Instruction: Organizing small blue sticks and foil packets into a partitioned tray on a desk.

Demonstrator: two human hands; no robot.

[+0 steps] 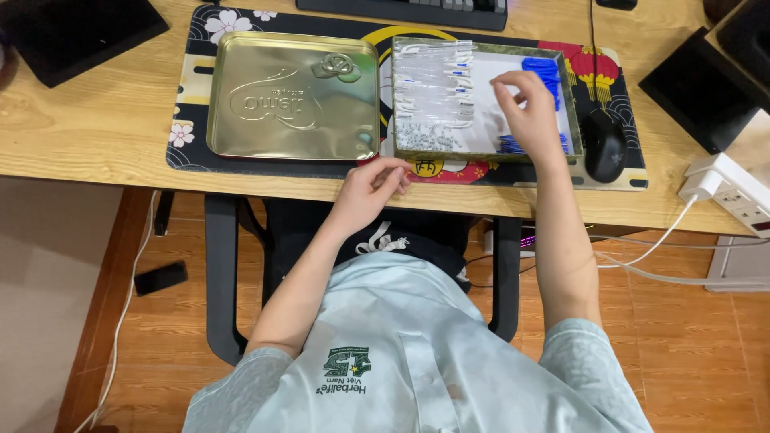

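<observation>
The person's right hand (pixel 525 104) hangs over a shallow, square, green-walled cardboard box (pixel 482 152) with a white floor, which sits on a dark, printed desk mat (pixel 188 104) with white blossoms and red lanterns. The thumb and forefinger of that hand are pinched close together above the middle of the box, the other fingers loosely curled; whether anything small sits between the fingertips cannot be told. Inside the box, a row of clear plastic tubes with blue marks (pixel 433 76) lies along the left side, a scatter of tiny pale pieces (pixel 425 135) sits below them, and a heap of small blue plastic parts (pixel 544 76) fills the far right corner, with more blue pieces at the near edge just under the wrist. The left hand (pixel 370 186) rests at the near edge of the light wooden desk (pixel 88 120), fingers bent inward and nearly closed, the fingertips touching the mat's front border just below the box's left corner; it grips nothing that can be seen. Just left of the box lies a gold, embossed, rectangular metal tin lid (pixel 293 96), empty side up. A black computer mouse (pixel 603 144) sits on the mat right beside the box, near the right forearm. A white power strip (pixel 734 188) lies at the desk's right edge, and a dark keyboard (pixel 401 10) lies beyond the mat.
</observation>
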